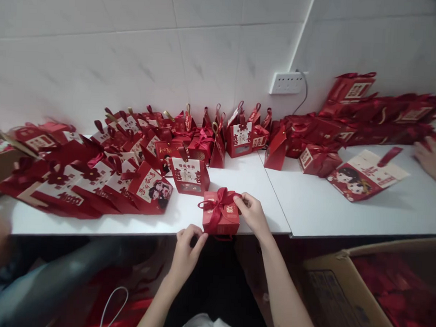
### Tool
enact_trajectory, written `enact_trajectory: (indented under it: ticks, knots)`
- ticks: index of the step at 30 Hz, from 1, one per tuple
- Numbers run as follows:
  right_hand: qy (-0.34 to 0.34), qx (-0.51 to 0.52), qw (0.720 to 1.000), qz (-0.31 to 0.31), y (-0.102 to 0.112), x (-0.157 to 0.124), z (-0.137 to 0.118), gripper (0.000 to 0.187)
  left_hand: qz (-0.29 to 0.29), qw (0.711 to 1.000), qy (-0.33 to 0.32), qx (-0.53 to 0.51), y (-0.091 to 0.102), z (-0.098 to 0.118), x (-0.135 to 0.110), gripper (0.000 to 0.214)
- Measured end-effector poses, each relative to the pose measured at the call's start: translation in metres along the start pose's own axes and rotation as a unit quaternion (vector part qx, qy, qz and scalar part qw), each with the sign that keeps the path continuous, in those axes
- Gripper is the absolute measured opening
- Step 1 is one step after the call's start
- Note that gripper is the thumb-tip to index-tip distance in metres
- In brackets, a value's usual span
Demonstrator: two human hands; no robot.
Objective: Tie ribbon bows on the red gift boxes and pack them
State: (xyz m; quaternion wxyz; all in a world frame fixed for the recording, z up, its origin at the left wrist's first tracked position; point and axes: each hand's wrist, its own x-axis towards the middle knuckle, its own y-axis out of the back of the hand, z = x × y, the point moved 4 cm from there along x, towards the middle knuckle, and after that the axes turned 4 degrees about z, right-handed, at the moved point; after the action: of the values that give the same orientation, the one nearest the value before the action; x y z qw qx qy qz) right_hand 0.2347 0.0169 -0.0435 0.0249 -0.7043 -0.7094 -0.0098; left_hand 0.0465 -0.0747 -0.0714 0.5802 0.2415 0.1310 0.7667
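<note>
A small red gift box [230, 224] sits at the table's front edge, tied with a dark red ribbon bow [222, 198]. My right hand [251, 212] is at the box's upper right corner, its thumb and fingers pinched on the ribbon's right side. At the lower left corner is my left hand [190, 244], thumb and forefinger closed together where a ribbon tail comes down. Just behind the box stands a red and white gift box [188, 175] with a handle loop and printed figures.
Rows of red gift boxes [94, 187] crowd the left. More boxes [378, 122] are stacked at the right, near another person's hand [433, 158]. A tilted box [365, 177] lies before them. A carton [342, 294] of red items stands below right. A power strip [286, 83] hangs on the wall.
</note>
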Motion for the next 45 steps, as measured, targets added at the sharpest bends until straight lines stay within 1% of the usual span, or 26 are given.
enact_trajectory:
  ticks: [4, 7, 9, 12, 16, 21, 25, 27, 29, 31, 33, 35, 38, 40, 41, 43, 45]
  knots:
    - [-0.014, 0.013, 0.999, -0.045, 0.005, -0.007, 0.003, 0.034, 0.017, 0.994, 0.022, -0.105, 0.006, 0.006, 0.007, 0.026]
    - [-0.017, 0.018, 0.997, -0.069, 0.007, -0.010, 0.004, 0.038, 0.034, 0.986, 0.040, -0.159, 0.010, 0.013, 0.010, 0.029]
    - [-0.017, 0.013, 0.998, -0.067, 0.008, -0.007, 0.004, 0.041, 0.045, 0.982, 0.050, -0.179, 0.013, 0.016, 0.011, 0.030]
    - [-0.013, -0.010, 0.999, -0.049, 0.006, 0.000, 0.005, 0.042, 0.052, 0.974, 0.060, -0.210, 0.015, 0.016, 0.011, 0.028]
    - [0.002, -0.020, 0.999, -0.026, 0.003, 0.004, 0.000, 0.040, 0.027, 0.956, 0.077, -0.281, 0.020, 0.014, 0.021, 0.029]
    - [0.031, -0.006, 0.998, 0.051, 0.005, 0.004, -0.012, 0.036, -0.014, 0.913, 0.102, -0.394, 0.029, 0.023, 0.052, 0.032]
    - [0.050, 0.006, 0.991, 0.120, 0.009, 0.008, -0.019, 0.034, -0.035, 0.897, 0.093, -0.431, 0.034, 0.030, 0.075, 0.034]
    - [0.052, 0.040, 0.983, 0.170, 0.015, 0.011, -0.019, 0.034, -0.018, 0.884, 0.098, -0.456, 0.040, 0.030, 0.085, 0.033]
    - [0.058, 0.084, 0.970, 0.219, 0.025, 0.014, -0.020, 0.034, 0.015, 0.866, 0.107, -0.488, 0.048, 0.029, 0.093, 0.031]
    - [0.072, 0.109, 0.960, 0.246, 0.036, 0.019, -0.024, 0.035, 0.038, 0.853, 0.115, -0.508, 0.056, 0.029, 0.100, 0.029]
    - [0.097, 0.107, 0.955, 0.260, 0.045, 0.024, -0.035, 0.034, 0.031, 0.846, 0.110, -0.521, 0.062, 0.032, 0.109, 0.028]
    - [0.132, 0.103, 0.945, 0.279, 0.053, 0.028, -0.050, 0.034, 0.011, 0.834, 0.088, -0.544, 0.066, 0.040, 0.119, 0.027]
    - [0.187, 0.117, 0.924, 0.314, 0.064, 0.033, -0.077, 0.033, -0.003, 0.799, 0.040, -0.600, 0.074, 0.059, 0.135, 0.023]
    - [0.214, 0.121, 0.916, 0.316, 0.066, 0.035, -0.093, 0.033, -0.009, 0.777, 0.009, -0.629, 0.079, 0.074, 0.147, 0.022]
    - [0.224, 0.111, 0.918, 0.307, 0.064, 0.035, -0.101, 0.031, -0.015, 0.773, -0.006, -0.635, 0.080, 0.082, 0.153, 0.023]
    - [0.243, 0.060, 0.930, 0.268, 0.055, 0.037, -0.118, 0.028, -0.038, 0.780, -0.036, -0.624, 0.077, 0.098, 0.164, 0.021]
    - [0.267, -0.024, 0.940, 0.209, 0.039, 0.038, -0.137, 0.026, -0.068, 0.805, -0.062, -0.586, 0.068, 0.114, 0.173, 0.015]
